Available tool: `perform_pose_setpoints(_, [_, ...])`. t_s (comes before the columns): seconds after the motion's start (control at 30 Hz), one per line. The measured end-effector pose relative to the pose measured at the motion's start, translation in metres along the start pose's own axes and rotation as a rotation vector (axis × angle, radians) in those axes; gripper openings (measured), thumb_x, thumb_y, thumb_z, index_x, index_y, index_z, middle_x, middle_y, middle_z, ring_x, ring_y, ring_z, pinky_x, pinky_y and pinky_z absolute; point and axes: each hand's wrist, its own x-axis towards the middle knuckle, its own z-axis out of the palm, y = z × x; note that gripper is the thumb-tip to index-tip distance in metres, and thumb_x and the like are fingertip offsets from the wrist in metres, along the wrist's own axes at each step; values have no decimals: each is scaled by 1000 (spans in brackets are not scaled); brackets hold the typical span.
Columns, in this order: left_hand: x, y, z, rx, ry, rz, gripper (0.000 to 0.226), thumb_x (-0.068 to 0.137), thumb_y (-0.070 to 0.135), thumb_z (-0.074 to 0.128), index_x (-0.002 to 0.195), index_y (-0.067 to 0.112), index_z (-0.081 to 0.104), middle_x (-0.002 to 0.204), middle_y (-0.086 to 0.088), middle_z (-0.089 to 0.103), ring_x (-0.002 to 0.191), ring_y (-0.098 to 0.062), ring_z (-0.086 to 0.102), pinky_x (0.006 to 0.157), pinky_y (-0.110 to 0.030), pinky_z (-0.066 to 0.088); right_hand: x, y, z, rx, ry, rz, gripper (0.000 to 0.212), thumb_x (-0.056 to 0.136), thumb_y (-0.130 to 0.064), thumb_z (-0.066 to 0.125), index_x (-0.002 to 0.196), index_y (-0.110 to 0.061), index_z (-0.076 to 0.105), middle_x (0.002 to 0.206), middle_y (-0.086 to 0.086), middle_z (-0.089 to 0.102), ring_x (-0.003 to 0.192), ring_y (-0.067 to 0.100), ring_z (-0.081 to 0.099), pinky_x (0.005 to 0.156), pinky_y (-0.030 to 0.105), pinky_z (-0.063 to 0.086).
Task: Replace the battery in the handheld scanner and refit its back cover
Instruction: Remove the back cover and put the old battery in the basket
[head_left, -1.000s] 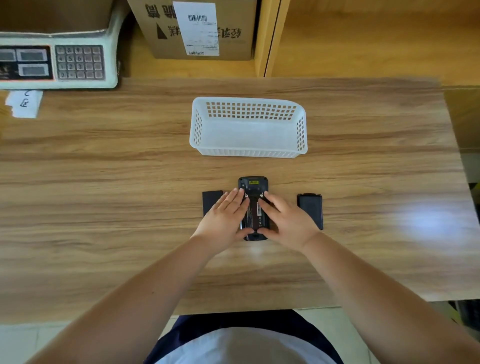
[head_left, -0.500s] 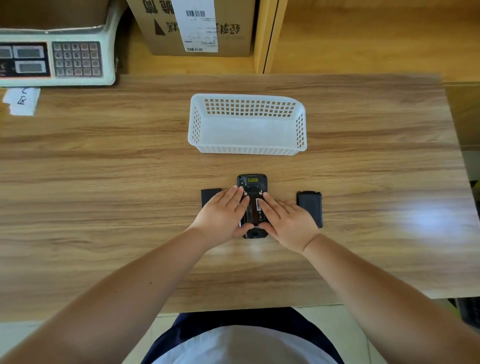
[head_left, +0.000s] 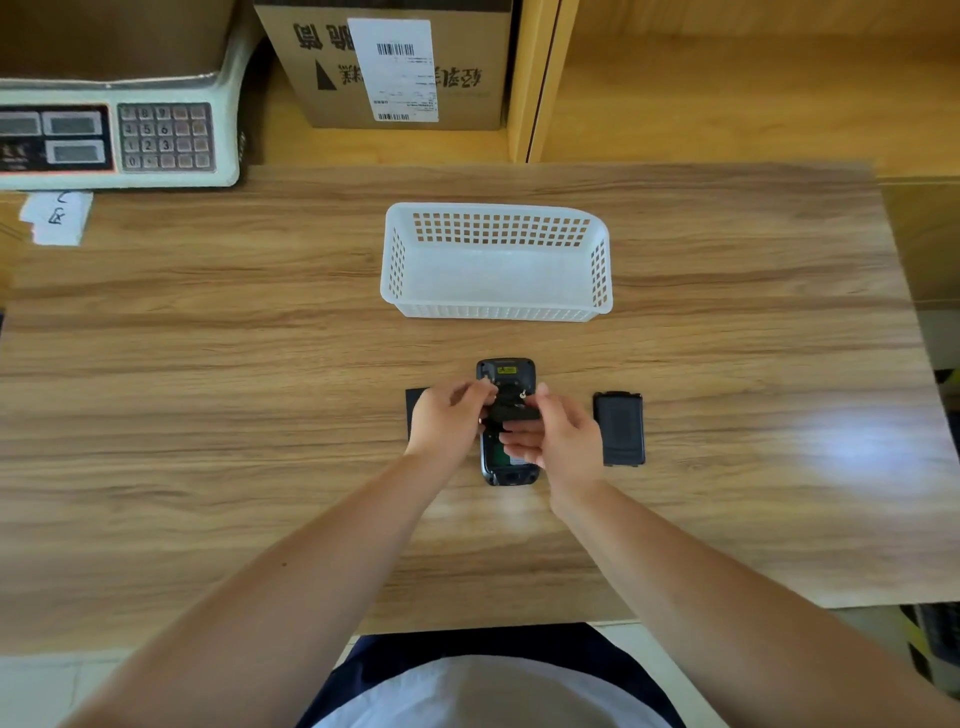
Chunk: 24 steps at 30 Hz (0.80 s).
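Note:
The black handheld scanner (head_left: 505, 371) lies face down on the wooden table, its back open and a green board showing in the battery bay (head_left: 500, 451). A black battery (head_left: 514, 413) is raised above the bay, pinched from both sides by my left hand (head_left: 445, 422) and my right hand (head_left: 560, 437). The black back cover (head_left: 618, 429) lies flat to the right of the scanner. On the left, a second flat black rectangle (head_left: 414, 410) is partly hidden under my left hand.
A white plastic basket (head_left: 496, 313) stands just beyond the scanner. At the back left are a weighing scale (head_left: 119, 140) and a paper note (head_left: 57, 215); a cardboard box (head_left: 395, 62) sits behind. The table's front edge is near my body.
Both hands were pressed flat on the scanner's back. Now their fingers have curled and lifted the battery up out of the bay, exposing the green board.

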Motion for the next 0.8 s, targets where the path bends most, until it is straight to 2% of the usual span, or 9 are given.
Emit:
perform_pose_setpoints(0.1, [5, 1, -5, -68, -30, -113, 18, 92, 12, 58, 95, 14, 75, 95, -4, 75, 90, -16, 71, 79, -29, 60, -1, -5, 3, -32, 6, 43, 17, 91, -16, 63, 98, -1, 64, 79, 21, 72, 67, 30, 71, 63, 38, 61])
perform_pose_setpoints(0.2, [9, 6, -10, -56, -44, -142, 17, 90, 10, 61, 95, 17, 75, 94, -4, 75, 86, -17, 72, 80, -33, 60, -3, -13, 1, -135, -38, 0, 14, 92, -9, 58, 100, -1, 67, 75, 19, 72, 59, 26, 70, 58, 35, 61])
perform_pose_setpoints(0.33, [12, 20, -18, -51, -68, -169, 13, 90, 12, 63, 95, 16, 75, 95, -5, 74, 83, -15, 71, 75, -29, 60, -7, -35, -4, -187, -126, -34, 18, 94, -10, 54, 99, -2, 69, 67, 20, 70, 52, 24, 66, 54, 32, 58])
perform_pose_setpoints(0.53, [14, 47, -29, -163, -103, -226, 11, 84, 7, 70, 92, 13, 74, 95, -10, 74, 81, -17, 71, 62, -25, 60, -8, -66, -1, -213, -268, -96, 23, 96, -14, 52, 89, -12, 74, 68, 16, 69, 50, 20, 61, 46, 29, 52])
perform_pose_setpoints(0.67, [21, 71, -37, -248, -128, -153, 16, 85, 7, 69, 98, 15, 72, 100, -9, 74, 91, -21, 72, 79, -36, 60, -3, -95, 6, -199, -280, -185, 16, 94, -17, 58, 94, -15, 74, 70, 12, 72, 48, 20, 61, 42, 27, 50])
perform_pose_setpoints(0.73, [27, 82, -42, -277, -118, -122, 17, 87, 5, 68, 98, 17, 72, 103, -8, 73, 93, -22, 71, 81, -33, 59, 1, -109, 10, -180, -234, -236, 13, 90, -15, 65, 101, -12, 70, 68, 12, 71, 46, 22, 62, 44, 29, 54])
perform_pose_setpoints(0.8, [34, 91, -46, -327, -113, -116, 18, 88, 3, 66, 96, 18, 71, 107, -9, 71, 96, -23, 70, 82, -32, 58, 6, -121, 18, -187, -168, -263, 15, 86, -14, 70, 100, -9, 67, 72, 17, 72, 49, 24, 65, 49, 34, 58])
